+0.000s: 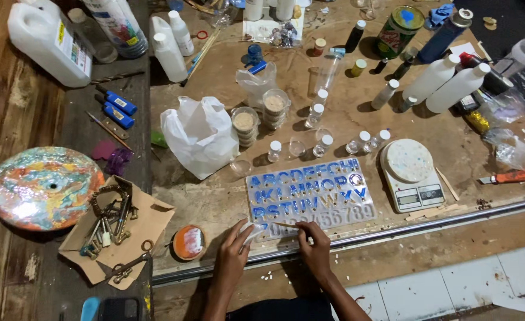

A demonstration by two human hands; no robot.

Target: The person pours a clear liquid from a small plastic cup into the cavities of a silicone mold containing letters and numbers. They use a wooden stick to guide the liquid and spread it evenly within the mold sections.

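Pinching a thin wooden stick [285,225] between fingertips, the right hand [314,244] holds it nearly flat, its tip over the lower left corner of the clear alphabet mould [310,197], which lies on the worn wooden table [215,202] close to the near edge. The left hand [234,252] is closed on a small white wad, apparently tissue or cloth [252,232], pressed at the same corner of the mould. Many letter cavities show blue fill; the bottom row of numerals looks pale, though whether it is unfilled cannot be told.

Judgement: the step in hand appears to be tidying or working resin in the cavities at that corner. Done well, it calls for a shallow stick angle, light pressure, and the mould kept flat and steady so that neighbouring letters are not disturbed.

Just right of the mould stands a small digital scale [420,195] carrying a round white disc [409,160]. Beyond the mould sit several small clear vials [324,144], stacked lidded tubs [244,126] and a white plastic bag [198,135]. To the left, a round orange-rimmed lid [189,242] lies near a cardboard piece [149,223] holding keys and metal hardware
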